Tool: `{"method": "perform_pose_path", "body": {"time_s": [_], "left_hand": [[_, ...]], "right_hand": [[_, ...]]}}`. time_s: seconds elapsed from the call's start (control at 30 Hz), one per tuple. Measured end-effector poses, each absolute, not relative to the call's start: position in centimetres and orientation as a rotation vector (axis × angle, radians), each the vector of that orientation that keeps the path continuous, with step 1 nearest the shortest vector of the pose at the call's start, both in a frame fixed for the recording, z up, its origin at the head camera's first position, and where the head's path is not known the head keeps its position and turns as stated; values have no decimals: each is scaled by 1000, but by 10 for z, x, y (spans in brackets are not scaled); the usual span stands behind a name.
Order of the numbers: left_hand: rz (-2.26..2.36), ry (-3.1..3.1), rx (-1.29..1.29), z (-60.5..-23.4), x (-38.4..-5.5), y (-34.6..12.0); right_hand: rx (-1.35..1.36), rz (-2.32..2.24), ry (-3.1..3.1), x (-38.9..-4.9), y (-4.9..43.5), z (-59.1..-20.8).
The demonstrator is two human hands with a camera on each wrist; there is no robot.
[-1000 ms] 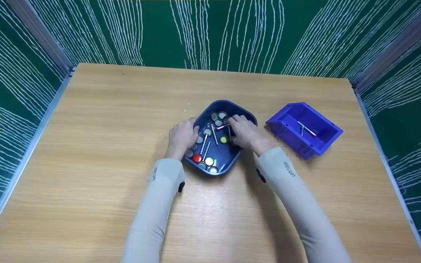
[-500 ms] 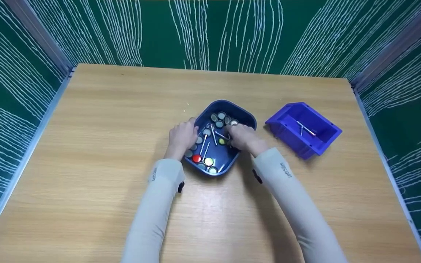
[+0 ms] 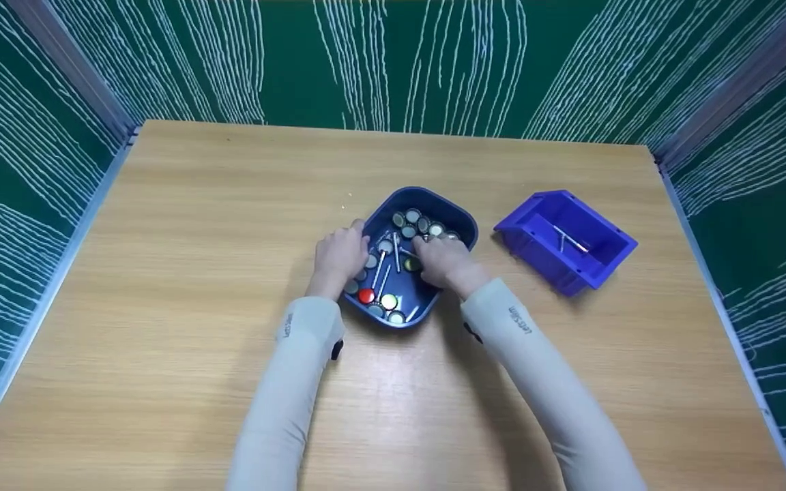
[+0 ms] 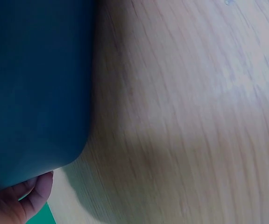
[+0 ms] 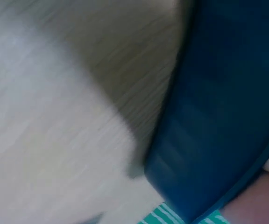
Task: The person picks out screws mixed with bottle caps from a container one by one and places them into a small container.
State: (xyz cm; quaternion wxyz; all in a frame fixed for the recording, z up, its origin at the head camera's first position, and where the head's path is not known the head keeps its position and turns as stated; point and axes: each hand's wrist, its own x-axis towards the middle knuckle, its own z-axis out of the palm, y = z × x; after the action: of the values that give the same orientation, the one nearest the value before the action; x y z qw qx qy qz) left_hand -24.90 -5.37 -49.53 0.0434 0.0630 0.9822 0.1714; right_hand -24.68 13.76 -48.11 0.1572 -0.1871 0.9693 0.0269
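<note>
A dark blue tub (image 3: 458,215) stands mid-table, holding bottle caps, mostly grey undersides, and several slim silver metal rods (image 3: 396,252). Among the caps are a red bottle cap (image 3: 366,295) and a yellow-green bottle cap (image 3: 389,301). My left hand (image 3: 340,258) grips the tub's left rim; its fingers curl against the outer wall in the left wrist view. Over the right rim reaches my right hand (image 3: 446,262), fingertips down among caps and rods. Its fingers are mostly hidden, and I cannot tell whether they hold something. The right wrist view mainly shows the tub's outer wall (image 5: 214,102).
To the right of the tub stands a purple bin (image 3: 563,242) with silver rods (image 3: 572,240) inside. Both rest on a wooden table (image 3: 229,204). Green panels (image 3: 297,61) with pale streaks enclose its back and sides.
My right hand has moved left and slightly down inside the tub, uncovering caps along the far right wall. A rod near its fingertips has shifted. My left hand has stayed on the rim.
</note>
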Motion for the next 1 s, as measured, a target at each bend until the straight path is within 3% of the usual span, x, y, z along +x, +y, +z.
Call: {"method": "perform_pose_path", "body": {"time_s": [0.7, 1.0], "left_hand": [[541, 2976, 165, -494, -249, -53], [550, 2977, 160, -495, -250, -53]], "right_hand": [[-733, 203, 2953, -242, 140, -475], [-637, -262, 2938, -243, 142, -472]]}}
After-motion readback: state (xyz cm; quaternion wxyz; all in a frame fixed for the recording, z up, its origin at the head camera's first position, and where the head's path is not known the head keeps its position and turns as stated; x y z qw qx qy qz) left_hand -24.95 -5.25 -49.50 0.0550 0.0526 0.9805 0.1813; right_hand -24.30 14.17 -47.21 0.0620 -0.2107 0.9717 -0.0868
